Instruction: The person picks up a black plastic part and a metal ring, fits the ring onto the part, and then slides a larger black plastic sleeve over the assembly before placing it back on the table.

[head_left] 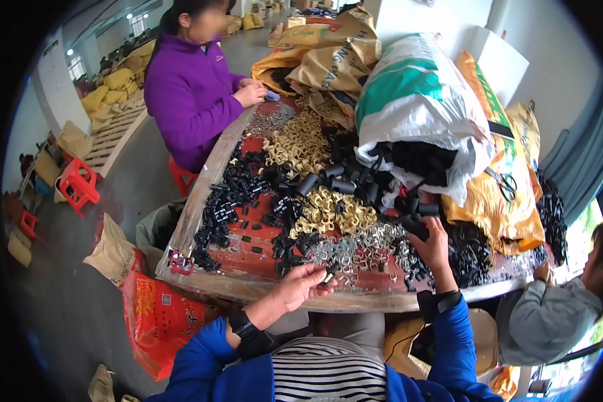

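Observation:
Over the table's near edge, my left hand (300, 287) pinches a small black part with a pale gold piece (327, 277) between thumb and fingers. Farther right, my right hand (433, 248) closes round a black cylindrical part (416, 228) above the heap. Small silver metal pieces (355, 249) lie scattered between my two hands. Gold-coloured clip-shaped pieces (331, 213) form a pile just beyond them. Several black cylinders (344, 186) lie behind that pile. Small black parts (224, 208) spread over the left side of the red tabletop (256, 236).
A white and green sack (419, 100) lies with its mouth toward me, black parts inside. Scissors (504, 184) rest on an orange sack (492, 221). A person in purple (184, 100) works at the far left, another in grey (549, 321) sits at right. A red bag (157, 315) stands beside the table.

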`<state>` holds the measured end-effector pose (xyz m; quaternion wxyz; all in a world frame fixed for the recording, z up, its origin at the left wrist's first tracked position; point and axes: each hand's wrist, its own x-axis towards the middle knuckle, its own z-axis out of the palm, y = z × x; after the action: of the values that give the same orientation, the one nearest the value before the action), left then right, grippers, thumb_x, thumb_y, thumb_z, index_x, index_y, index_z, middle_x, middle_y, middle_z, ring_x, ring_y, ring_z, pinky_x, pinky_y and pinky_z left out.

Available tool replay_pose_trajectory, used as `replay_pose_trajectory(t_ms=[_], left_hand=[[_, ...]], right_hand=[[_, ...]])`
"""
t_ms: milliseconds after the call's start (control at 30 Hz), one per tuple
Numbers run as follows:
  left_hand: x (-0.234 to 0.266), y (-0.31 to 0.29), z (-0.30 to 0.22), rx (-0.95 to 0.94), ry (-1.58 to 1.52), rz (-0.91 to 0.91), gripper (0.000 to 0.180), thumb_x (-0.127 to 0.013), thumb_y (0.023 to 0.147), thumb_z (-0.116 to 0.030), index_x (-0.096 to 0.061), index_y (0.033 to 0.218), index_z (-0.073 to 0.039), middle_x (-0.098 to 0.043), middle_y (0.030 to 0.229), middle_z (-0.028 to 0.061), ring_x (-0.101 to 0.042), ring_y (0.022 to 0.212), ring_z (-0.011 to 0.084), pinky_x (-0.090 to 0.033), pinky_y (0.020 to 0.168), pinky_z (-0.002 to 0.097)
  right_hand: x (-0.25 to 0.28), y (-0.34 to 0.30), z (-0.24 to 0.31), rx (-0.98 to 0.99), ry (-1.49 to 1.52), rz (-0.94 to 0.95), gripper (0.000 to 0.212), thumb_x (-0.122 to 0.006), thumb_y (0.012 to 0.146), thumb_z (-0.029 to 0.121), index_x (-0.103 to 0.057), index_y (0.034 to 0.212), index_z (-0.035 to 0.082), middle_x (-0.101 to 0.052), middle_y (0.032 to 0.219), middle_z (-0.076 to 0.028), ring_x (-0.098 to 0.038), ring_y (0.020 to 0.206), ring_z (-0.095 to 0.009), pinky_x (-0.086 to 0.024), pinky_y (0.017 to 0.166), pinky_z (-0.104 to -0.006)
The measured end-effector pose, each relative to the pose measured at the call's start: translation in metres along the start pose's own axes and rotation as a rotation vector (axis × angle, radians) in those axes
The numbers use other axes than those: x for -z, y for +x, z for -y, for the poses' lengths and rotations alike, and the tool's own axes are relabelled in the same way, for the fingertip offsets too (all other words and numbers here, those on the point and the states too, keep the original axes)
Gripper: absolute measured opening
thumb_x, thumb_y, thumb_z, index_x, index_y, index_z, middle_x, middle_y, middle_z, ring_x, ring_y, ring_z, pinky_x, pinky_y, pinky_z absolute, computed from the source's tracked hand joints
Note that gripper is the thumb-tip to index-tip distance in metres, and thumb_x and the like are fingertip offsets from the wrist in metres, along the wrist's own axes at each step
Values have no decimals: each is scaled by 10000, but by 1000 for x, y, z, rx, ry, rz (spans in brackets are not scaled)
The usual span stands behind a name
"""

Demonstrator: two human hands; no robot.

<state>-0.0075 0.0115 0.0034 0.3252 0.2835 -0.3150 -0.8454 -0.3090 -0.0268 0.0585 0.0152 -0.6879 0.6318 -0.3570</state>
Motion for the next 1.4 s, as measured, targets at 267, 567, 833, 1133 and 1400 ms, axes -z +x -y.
replay_pose_trajectory(t_ms=[267, 567, 833, 1133, 1400], left_hand=[[-33, 0, -24, -106, -27, 13, 234, -480, 812, -142, -484, 1015, -26, -565, 840, 75, -541, 647, 108, -454, 590, 205], [-38, 26, -39, -57, 71, 42, 231, -494, 806, -129, -495, 1005, -12, -514, 730, 6, -480, 603, 69, -398, 517, 183], [-27, 38, -36, 6, 114, 74, 252, -518, 793, -143, -499, 996, 5, -520, 740, 7, -459, 595, 56, -371, 497, 166], [-34, 17, -24, -66, 287, 66, 256, -533, 783, -137, -501, 982, 21, -532, 743, 12, -465, 598, 55, -382, 501, 169], [-43, -7, -18, -60, 361, 77, 268, -541, 779, -131, -499, 986, 33, -541, 739, 21, -486, 592, 54, -412, 512, 176]], right_hand=[[-4, -35, 82, 161, 451, 249, 340, -694, 590, 143, -503, 834, 4, -499, 743, -74, -511, 705, -166, -411, 625, -271], [-27, -27, 65, 270, 791, 280, 303, -693, 616, 129, -518, 833, 11, -511, 774, -65, -505, 726, -155, -412, 628, -257], [-36, -32, 60, 64, 842, 299, 331, -683, 638, 177, -500, 845, -6, -502, 857, -92, -477, 783, -154, -377, 714, -260], [-24, -50, 76, 81, 794, 385, 328, -684, 637, 156, -492, 852, 0, -492, 867, -94, -472, 798, -169, -374, 731, -274], [-15, -79, 93, 323, 610, 332, 332, -650, 680, 179, -462, 889, 4, -465, 892, -105, -458, 822, -184, -371, 737, -281]])
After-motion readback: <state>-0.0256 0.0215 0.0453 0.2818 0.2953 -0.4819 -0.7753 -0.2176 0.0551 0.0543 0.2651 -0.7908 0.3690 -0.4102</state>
